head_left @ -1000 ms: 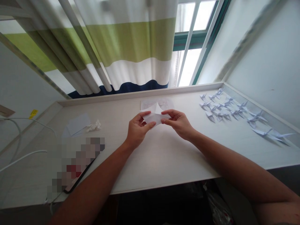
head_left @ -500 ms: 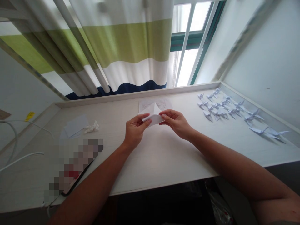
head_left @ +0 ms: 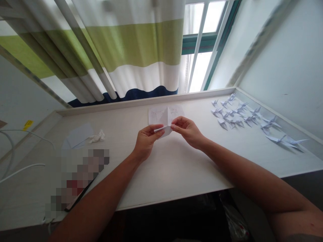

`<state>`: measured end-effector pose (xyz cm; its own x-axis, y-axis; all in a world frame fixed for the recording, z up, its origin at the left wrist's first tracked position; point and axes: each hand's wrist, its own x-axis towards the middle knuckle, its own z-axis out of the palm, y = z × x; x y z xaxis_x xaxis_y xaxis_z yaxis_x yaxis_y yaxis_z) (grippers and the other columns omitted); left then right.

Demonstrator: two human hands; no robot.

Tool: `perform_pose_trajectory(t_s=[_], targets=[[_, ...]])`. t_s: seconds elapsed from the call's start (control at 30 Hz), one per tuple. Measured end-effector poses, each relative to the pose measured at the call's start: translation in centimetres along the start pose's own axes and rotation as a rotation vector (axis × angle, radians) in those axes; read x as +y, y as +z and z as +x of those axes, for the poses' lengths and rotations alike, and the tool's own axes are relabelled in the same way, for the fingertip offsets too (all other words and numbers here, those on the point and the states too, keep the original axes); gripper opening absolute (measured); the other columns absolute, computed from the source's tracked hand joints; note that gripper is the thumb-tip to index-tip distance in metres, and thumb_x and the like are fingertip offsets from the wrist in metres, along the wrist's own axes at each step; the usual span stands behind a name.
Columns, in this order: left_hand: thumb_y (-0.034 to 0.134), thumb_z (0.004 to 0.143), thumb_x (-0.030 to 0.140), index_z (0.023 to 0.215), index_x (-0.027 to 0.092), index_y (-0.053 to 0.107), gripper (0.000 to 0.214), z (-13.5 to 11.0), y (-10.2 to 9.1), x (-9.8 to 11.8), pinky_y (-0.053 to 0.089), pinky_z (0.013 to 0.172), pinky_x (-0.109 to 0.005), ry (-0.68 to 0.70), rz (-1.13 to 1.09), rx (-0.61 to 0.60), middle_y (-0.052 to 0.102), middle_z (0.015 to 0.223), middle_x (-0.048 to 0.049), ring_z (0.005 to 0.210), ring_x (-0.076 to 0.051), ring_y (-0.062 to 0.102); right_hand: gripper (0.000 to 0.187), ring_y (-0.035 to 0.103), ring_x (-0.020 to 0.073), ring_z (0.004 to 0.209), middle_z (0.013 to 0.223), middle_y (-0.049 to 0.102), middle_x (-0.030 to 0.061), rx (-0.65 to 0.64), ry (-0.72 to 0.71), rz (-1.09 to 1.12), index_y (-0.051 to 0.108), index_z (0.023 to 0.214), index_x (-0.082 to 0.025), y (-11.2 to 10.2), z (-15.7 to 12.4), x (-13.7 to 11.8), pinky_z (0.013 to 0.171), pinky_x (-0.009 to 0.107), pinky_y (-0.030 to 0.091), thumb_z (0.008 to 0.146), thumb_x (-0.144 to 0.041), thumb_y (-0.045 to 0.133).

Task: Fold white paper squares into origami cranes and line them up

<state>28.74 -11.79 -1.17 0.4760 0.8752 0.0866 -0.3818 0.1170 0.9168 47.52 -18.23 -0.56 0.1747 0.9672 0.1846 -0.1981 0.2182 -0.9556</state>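
A small folded piece of white paper [head_left: 164,118] is held up between my two hands above the desk. My left hand [head_left: 147,138] pinches its left side between thumb and fingers. At its right edge, the fingertips of my right hand [head_left: 187,130] are closed on the paper. One flap stands upright with a crease near its right edge, and another part slants down toward me. Behind it on the desk lies a printed sheet [head_left: 152,113], partly hidden by the folded paper.
Several folded paper cranes [head_left: 238,113] stand along the right side of the white desk [head_left: 176,174]. Flat paper sheets [head_left: 78,135] and a crumpled white tissue [head_left: 98,136] lie at left. Nearer me is a blurred-out phone [head_left: 82,179], with white cables [head_left: 27,168] beside it.
The upright flap of the folded paper has narrowed and now stands straighter. My right hand has shifted slightly left, closer to my left hand. The view has moved a little.
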Motion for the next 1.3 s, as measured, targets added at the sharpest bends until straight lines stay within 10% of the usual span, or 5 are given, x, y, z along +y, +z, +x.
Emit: perform_pose_trajectory(t_s=[1.3], targets=[[0.099, 0.067, 0.032, 0.099, 0.02, 0.085, 0.037, -0.3, 0.2, 0.3, 0.063, 0.09, -0.039, 0.14, 0.155, 0.052, 0.083, 0.094, -0.0063, 0.092, -0.022, 0.078, 0.034, 0.07, 0.0258, 0.112, 0.122, 0.073, 0.0059, -0.03, -0.386, -0.515, 0.068, 0.124, -0.032, -0.3, -1.2, 0.2, 0.102, 0.048, 0.059, 0.093, -0.04, 0.079]])
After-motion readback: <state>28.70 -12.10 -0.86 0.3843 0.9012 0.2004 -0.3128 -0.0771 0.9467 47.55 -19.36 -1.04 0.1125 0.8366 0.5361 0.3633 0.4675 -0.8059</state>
